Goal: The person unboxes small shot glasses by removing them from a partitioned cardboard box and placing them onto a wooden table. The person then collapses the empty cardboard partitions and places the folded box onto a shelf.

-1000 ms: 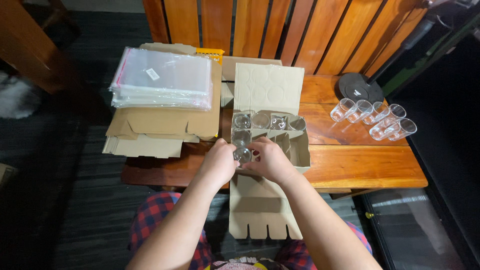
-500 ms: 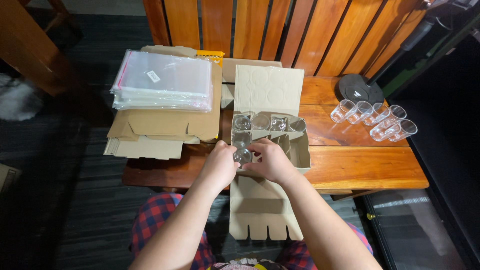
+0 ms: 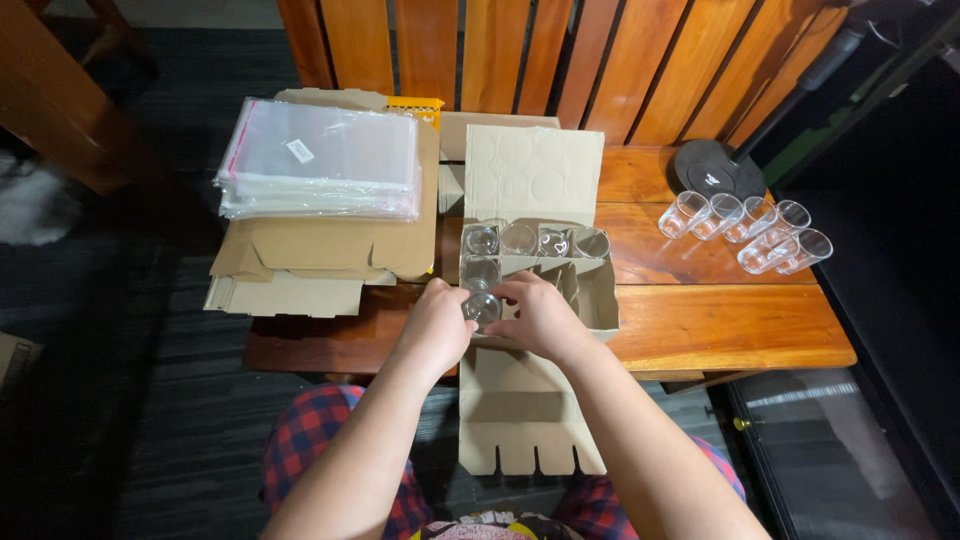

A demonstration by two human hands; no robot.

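Cardboard, plain brown, is making up the open box [image 3: 535,300], which is lying across the near edge of the wooden table [image 3: 720,320], its long front flap hanging toward the person's plaid trousers. At the box's near left corner both hands are meeting over 1 small clear glass [image 3: 482,308]. The left hand [image 3: 435,325] is curling its fingers against the glass's left side, and the right hand [image 3: 545,318] is pinching its rim from the right, so both are grasping it together. Just beyond that glass, inside the box, 1 more glass is standing, and past it a row of 4 glasses [image 3: 535,241] is sitting along the far wall. Right of the box, 6 loose glasses [image 3: 745,228] are lying clustered. Left of the box, a stack of clear plastic bags [image 3: 320,160] is resting on flattened cartons [image 3: 300,265].
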